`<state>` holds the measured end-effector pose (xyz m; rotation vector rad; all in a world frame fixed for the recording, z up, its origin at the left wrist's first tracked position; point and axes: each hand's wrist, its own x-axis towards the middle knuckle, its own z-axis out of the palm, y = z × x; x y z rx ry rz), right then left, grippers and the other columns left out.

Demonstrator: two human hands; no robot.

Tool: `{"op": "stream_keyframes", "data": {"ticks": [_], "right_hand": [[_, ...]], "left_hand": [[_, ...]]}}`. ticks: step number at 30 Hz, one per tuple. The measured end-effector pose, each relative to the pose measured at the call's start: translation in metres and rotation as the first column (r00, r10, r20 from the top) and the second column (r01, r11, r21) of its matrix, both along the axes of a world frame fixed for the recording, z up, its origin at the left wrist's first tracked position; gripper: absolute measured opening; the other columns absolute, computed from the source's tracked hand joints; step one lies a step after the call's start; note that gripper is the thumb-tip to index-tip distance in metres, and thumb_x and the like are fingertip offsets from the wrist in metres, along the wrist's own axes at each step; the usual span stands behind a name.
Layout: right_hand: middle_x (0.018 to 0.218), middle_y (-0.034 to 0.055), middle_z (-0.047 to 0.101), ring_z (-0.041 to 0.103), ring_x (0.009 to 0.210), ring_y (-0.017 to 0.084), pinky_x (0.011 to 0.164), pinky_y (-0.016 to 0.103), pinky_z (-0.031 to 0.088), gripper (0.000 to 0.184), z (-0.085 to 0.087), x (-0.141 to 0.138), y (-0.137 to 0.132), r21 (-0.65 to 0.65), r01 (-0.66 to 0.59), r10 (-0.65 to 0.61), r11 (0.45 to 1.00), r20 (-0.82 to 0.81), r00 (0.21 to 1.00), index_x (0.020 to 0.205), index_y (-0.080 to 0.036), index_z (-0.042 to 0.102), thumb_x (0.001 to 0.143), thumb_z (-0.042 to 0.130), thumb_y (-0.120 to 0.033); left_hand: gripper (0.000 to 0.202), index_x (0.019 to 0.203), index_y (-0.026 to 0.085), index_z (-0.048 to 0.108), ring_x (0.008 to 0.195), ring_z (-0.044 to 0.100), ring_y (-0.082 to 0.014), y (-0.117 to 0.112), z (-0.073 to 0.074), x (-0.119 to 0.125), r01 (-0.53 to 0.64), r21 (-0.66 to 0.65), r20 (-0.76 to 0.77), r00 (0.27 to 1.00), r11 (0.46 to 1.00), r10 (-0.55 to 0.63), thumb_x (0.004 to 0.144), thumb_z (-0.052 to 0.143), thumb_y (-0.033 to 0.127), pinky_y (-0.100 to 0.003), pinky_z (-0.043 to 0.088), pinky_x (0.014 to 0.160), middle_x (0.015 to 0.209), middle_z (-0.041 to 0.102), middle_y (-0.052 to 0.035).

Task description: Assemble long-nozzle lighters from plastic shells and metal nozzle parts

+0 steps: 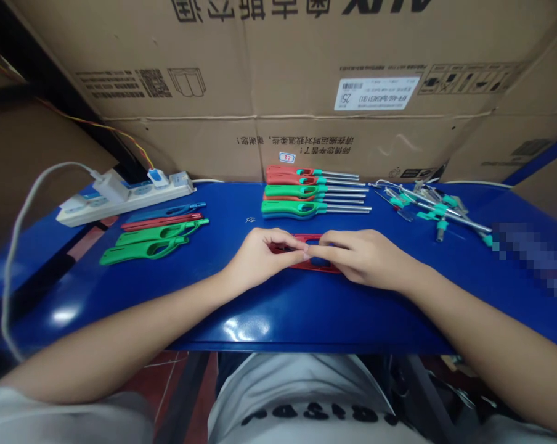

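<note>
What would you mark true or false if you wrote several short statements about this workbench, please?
1. The left hand and the right hand both hold a red shell on the blue table. True.
2. The power strip lies at the table's right end. False: it lies at the far left.
3. Green shells lie to the left of the left hand. True.
4. The lighters lined up behind the hands are all blue. False: their handles are red and green.
5. Cardboard boxes stand behind the table. True.
</note>
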<state>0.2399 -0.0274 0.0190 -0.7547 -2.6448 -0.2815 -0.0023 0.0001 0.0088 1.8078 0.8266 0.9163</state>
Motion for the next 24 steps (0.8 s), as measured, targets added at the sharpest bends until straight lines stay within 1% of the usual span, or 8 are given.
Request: {"op": "stream_keyframes", "data": {"ticks": [3, 6, 9, 11, 14, 18, 20, 24], "right_hand": [[0.105, 0.0054, 0.072, 0.065, 0.080, 0.014, 0.060, 0.023, 0.044, 0.044, 0.000, 0.000, 0.000, -0.010, 0.033, -0.033, 0.999, -0.022, 0.999, 0.133, -0.025, 0.061, 0.096, 0.043, -0.009], [0.106, 0.0066, 0.073, 0.067, 0.082, 0.015, 0.061, 0.024, 0.046, 0.037, 0.002, 0.002, 0.001, 0.027, 0.109, -0.106, 0.994, -0.100, 0.989, 0.129, -0.023, 0.062, 0.098, 0.044, -0.014], [0.109, 0.0081, 0.073, 0.069, 0.087, 0.018, 0.064, 0.026, 0.050, 0.035, 0.007, 0.007, 0.003, 0.026, 0.204, -0.195, 0.979, -0.192, 0.962, 0.128, -0.022, 0.061, 0.099, 0.045, -0.015], [0.107, 0.0076, 0.073, 0.070, 0.085, 0.019, 0.066, 0.028, 0.052, 0.033, 0.011, 0.011, 0.005, -0.021, 0.269, -0.266, 0.963, -0.233, 0.935, 0.127, -0.024, 0.062, 0.099, 0.046, -0.017], [0.109, 0.0073, 0.074, 0.071, 0.086, 0.021, 0.070, 0.032, 0.054, 0.030, 0.014, 0.018, 0.008, -0.093, 0.319, -0.332, 0.943, -0.240, 0.912, 0.124, -0.024, 0.063, 0.100, 0.047, -0.021], [0.117, 0.0081, 0.074, 0.070, 0.103, 0.025, 0.084, 0.037, 0.055, 0.027, 0.013, 0.025, 0.012, -0.252, 0.257, -0.306, 0.933, -0.177, 0.936, 0.122, -0.024, 0.064, 0.100, 0.049, -0.025], [0.107, 0.0064, 0.075, 0.071, 0.091, 0.021, 0.077, 0.033, 0.054, 0.024, 0.015, 0.026, 0.011, -0.409, 0.200, -0.272, 0.890, -0.127, 0.954, 0.120, -0.024, 0.065, 0.100, 0.051, -0.029], [0.078, -0.0008, 0.068, 0.058, 0.062, 0.013, 0.058, 0.024, 0.044, 0.022, 0.021, 0.024, 0.005, -0.682, 0.056, -0.182, 0.730, -0.115, 0.977, 0.114, -0.023, 0.066, 0.099, 0.054, -0.033]], "left_hand": [[0.019, 0.091, 0.017, 0.078, 0.081, 0.075, -0.0192, 0.001, -0.004, 0.001, 0.028, -0.039, -0.006, 1.000, 0.999, -0.028, 0.079, 0.081, 0.031, -0.030, 0.063, 0.075, 0.090, 0.079, -0.0053], [0.042, 0.113, 0.016, 0.072, 0.092, 0.074, -0.0204, 0.002, -0.010, 0.001, 0.056, -0.025, 0.010, 0.998, 0.998, -0.056, 0.075, 0.084, 0.030, -0.033, 0.063, 0.084, 0.103, 0.078, -0.0076], [0.058, 0.131, 0.016, 0.062, 0.085, 0.073, -0.0172, 0.005, -0.015, -0.001, 0.039, 0.045, -0.008, 0.999, 0.998, -0.039, 0.078, 0.082, 0.027, -0.031, 0.062, 0.079, 0.103, 0.076, -0.0078], [0.055, 0.133, 0.017, 0.060, 0.078, 0.071, -0.0146, 0.008, -0.016, -0.002, -0.009, 0.100, -0.002, 1.000, 0.995, 0.009, 0.082, 0.078, 0.027, -0.028, 0.061, 0.074, 0.098, 0.074, -0.0061], [0.049, 0.132, 0.019, 0.062, 0.078, 0.071, -0.0142, 0.012, -0.014, -0.005, -0.096, 0.173, 0.040, 0.995, 0.980, 0.090, 0.085, 0.076, 0.028, -0.026, 0.060, 0.072, 0.093, 0.072, -0.0045], [0.037, 0.123, 0.020, 0.069, 0.079, 0.071, -0.0149, 0.014, -0.009, -0.008, -0.140, 0.263, 0.035, 0.990, 0.954, 0.136, 0.088, 0.073, 0.031, -0.027, 0.059, 0.076, 0.091, 0.074, -0.0040], [0.031, 0.117, 0.020, 0.072, 0.077, 0.070, -0.0150, 0.015, -0.006, -0.009, -0.158, 0.299, 0.029, 0.987, 0.941, 0.157, 0.089, 0.073, 0.033, -0.028, 0.059, 0.075, 0.091, 0.075, -0.0042], [0.020, 0.101, 0.019, 0.078, 0.080, 0.070, -0.0165, 0.017, -0.002, -0.010, -0.131, 0.380, -0.043, 0.986, 0.916, 0.159, 0.091, 0.070, 0.035, -0.028, 0.057, 0.073, 0.094, 0.078, -0.0064]]}}
